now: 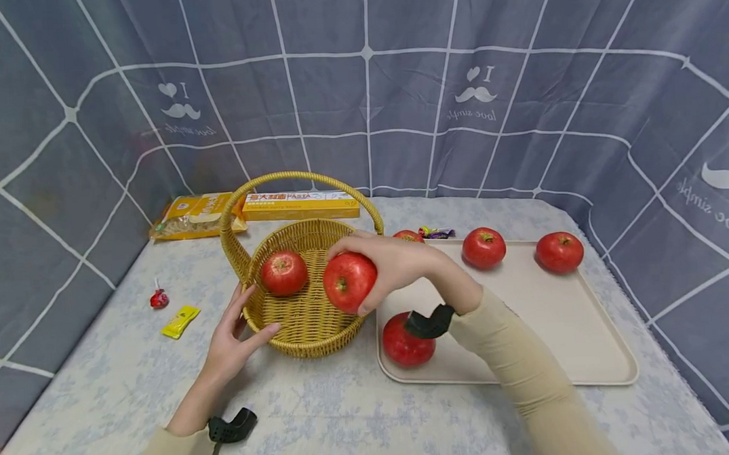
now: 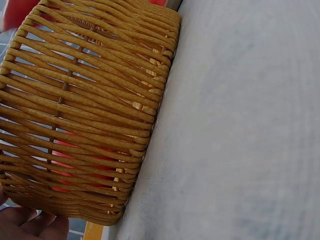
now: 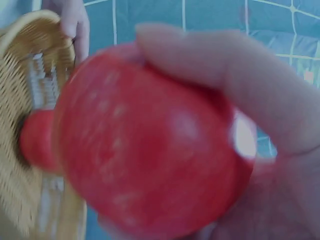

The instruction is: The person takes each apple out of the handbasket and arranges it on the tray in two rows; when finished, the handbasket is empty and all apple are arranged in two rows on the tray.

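My right hand [image 1: 396, 256] grips a red apple [image 1: 350, 282] over the right side of a yellow wicker basket [image 1: 308, 342]. In the right wrist view, thumb and fingers wrap round this apple [image 3: 150, 145]. Another red apple [image 1: 284, 273] lies inside the basket, toward its left wall. My left hand [image 1: 229, 345] holds the basket's left side, its thumb at the front rim and its other fingers along the outer wall. Curled fingertips [image 2: 52, 227] press against the weave in the left wrist view.
A beige tray [image 1: 527, 315] to the right bears several red apples, one [image 1: 409, 351] near its front left corner. Behind the basket lie a pasta box [image 1: 302, 210] and a yellow bag [image 1: 199, 218]. A lollipop [image 1: 159, 299] and a yellow packet [image 1: 181, 322] lie left; wrapped candies [image 1: 438, 233] lie behind the tray.
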A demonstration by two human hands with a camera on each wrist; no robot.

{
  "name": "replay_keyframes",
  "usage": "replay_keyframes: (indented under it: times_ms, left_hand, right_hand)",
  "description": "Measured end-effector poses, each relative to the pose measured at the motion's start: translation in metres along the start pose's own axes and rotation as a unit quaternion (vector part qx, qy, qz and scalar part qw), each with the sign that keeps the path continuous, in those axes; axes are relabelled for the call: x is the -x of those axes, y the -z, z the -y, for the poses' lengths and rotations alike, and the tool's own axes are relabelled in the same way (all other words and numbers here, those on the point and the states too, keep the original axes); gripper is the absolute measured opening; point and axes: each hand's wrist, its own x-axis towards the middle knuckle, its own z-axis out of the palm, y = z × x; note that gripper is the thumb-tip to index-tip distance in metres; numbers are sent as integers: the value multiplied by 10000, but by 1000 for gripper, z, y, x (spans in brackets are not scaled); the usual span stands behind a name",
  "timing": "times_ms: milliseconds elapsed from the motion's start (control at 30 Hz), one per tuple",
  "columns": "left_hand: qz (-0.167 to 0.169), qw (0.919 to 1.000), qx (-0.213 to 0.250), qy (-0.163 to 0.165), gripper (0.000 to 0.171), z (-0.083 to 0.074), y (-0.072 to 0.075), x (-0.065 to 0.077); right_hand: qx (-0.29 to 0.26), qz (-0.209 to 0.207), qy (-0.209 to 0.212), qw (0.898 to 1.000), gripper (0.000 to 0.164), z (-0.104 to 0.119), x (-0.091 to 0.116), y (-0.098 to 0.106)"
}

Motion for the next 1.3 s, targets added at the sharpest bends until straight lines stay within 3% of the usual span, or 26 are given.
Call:
replay_keyframes:
  times_ms: [167, 267, 433, 667, 833, 1067, 1200, 1300]
  left_hand:
    - [23, 10000, 6, 40, 77, 0, 0, 0]
    - [19, 10000, -24, 61, 77, 0, 0, 0]
    - [8, 10000, -34, -26, 77, -1, 1, -1]
    - [18, 10000, 47, 41, 78, -2, 1, 0]
    - [-8, 10000, 88, 38, 78, -2, 0, 1]
    - [-16, 10000, 47, 81, 78, -3, 0, 1]
    - [-17, 9999, 58, 89, 79, -3, 0, 0]
    - [-12, 9999, 76, 90, 79, -3, 1, 0]
  right_hand:
    - [-340, -155, 441, 9983, 72, -20, 62, 14]
    - [-621, -376, 181, 9972, 73, -35, 98, 15]
    - [-740, -955, -628, 9907, 75, -59, 149, 9]
    - [-1090, -1569, -782, 9785, 72, -98, 201, -14]
    - [-1449, -1715, -766, 9714, 72, -118, 224, -36]
    - [-1744, -1520, -1057, 9671, 71, -131, 236, -58]
    - [-1880, -1258, -1196, 9667, 69, -133, 237, -60]
    - [-1687, -868, -1271, 9736, 69, -129, 236, -53]
